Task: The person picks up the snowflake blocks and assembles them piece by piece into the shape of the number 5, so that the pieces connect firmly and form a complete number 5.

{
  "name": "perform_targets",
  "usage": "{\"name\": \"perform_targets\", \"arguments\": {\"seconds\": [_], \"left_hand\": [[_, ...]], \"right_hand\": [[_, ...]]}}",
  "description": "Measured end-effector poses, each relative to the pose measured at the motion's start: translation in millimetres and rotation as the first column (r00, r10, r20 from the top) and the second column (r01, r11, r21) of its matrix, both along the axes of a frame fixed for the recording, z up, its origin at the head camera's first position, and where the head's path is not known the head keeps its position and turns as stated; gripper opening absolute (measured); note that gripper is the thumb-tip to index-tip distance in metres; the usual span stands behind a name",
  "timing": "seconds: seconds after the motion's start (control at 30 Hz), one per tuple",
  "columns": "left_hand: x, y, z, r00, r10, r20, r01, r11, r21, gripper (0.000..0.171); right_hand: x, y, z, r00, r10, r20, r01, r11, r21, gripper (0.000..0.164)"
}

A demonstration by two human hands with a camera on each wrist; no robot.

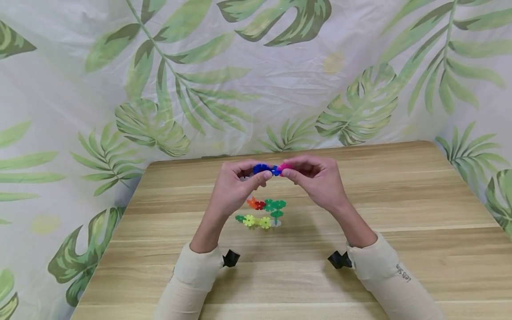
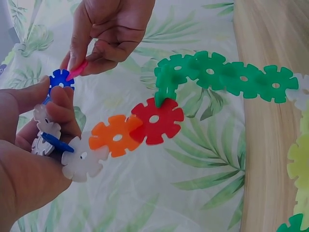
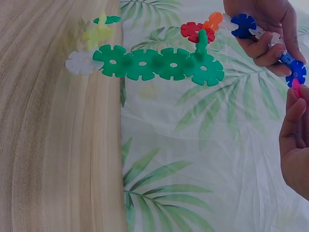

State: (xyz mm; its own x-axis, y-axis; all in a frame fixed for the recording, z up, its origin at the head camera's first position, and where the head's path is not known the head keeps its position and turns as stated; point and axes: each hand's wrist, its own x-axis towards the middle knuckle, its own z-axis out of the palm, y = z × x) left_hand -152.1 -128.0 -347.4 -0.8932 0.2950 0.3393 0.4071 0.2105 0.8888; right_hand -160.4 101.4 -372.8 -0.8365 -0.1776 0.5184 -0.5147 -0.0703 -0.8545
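Observation:
My left hand (image 1: 234,186) pinches a blue snowflake disc (image 2: 59,77) at one end of a chain of interlocking plastic discs. In my right hand (image 1: 320,180), thumb and fingertips pinch a pink snowflake disc (image 2: 77,70), whose edge meets the blue disc's rim. Whether the two are slotted together I cannot tell. From the left hand the chain runs through clear discs (image 2: 83,162) and another blue disc (image 3: 244,25) to an orange disc (image 2: 116,136), a red disc (image 2: 157,121) and several green discs (image 2: 210,71). Beyond those come yellow discs (image 1: 264,222).
A wood-grain table (image 1: 400,200) lies under both hands. Behind it hangs a leaf-patterned cloth (image 1: 280,89). Black wrist-camera mounts (image 1: 340,259) stick out from both sleeves (image 1: 376,258).

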Motion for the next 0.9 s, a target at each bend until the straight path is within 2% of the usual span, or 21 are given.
{"name": "perform_targets", "arguments": {"seconds": [0.23,0.47,0.73,0.9], "left_hand": [[-1.6,-1,0.7,0.999,-0.05,0.004,0.05,0.999,-0.006,0.017],[-2.2,-3,0.9,0.999,-0.042,0.017,0.042,0.999,-0.025,0.026],[-5.4,-11,1.8,0.997,-0.021,0.068,0.025,0.998,-0.056,0.032],[-9.8,-17,0.7,0.992,-0.039,0.123,0.05,0.995,-0.087,0.039]], "right_hand": [[-0.4,1,1.8,1.0,-0.001,-0.005,0.001,1.0,0.01,0.016],[-2.0,4,2.3,1.0,-0.008,-0.005,0.009,1.0,0.017,0.017],[-4.5,11,2.4,0.999,-0.039,-0.003,0.039,0.999,0.027,0.019],[-6.2,14,2.2,0.999,-0.043,0.007,0.043,0.999,0.028,0.018]]}}
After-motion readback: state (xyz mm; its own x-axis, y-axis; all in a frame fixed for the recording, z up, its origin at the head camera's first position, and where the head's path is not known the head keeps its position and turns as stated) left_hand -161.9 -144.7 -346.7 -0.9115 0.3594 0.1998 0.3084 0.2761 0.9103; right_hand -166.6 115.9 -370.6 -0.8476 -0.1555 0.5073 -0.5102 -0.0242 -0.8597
